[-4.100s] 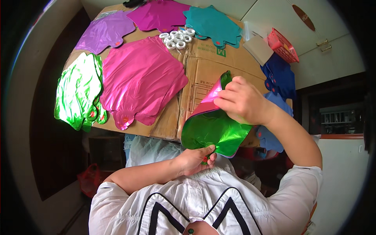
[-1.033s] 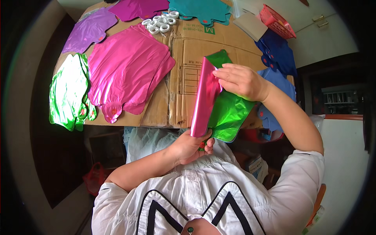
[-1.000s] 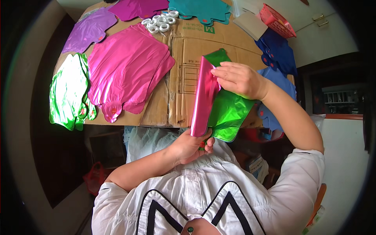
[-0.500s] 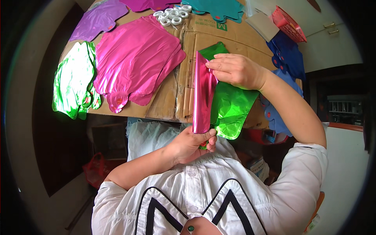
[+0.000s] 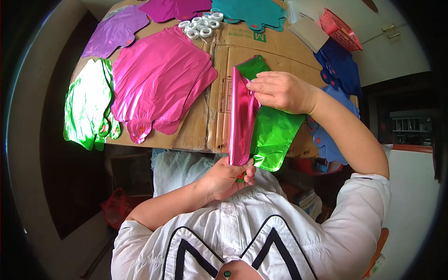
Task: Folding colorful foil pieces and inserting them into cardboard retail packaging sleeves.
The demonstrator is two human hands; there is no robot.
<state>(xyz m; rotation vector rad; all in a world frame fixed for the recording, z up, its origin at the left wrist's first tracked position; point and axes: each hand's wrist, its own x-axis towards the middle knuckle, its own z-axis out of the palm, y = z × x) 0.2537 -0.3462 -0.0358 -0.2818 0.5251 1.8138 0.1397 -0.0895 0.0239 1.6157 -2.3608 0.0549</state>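
Observation:
A pink foil balloon, flat and folded lengthwise into a narrow strip, lies against a flat green foil balloon in front of me. My left hand pinches the lower ends of both between thumb and fingers, just off the table's near edge. Above it, on the right, my right hand presses its fingertips on the pink foil's edge; its fingers lie nearly straight and close together. The green balloon's top corner shows beyond the fold, and my right hand covers part of its middle.
Cardboard covers the table. On it lie stacks of flat balloons: pink, bright green, purple, teal and blue. White ribbon rolls sit at the back, a red basket at the far right.
The whole view has shifted slightly, with the table lower in the picture. Both hands keep their hold, and the pink fold looks much the same.

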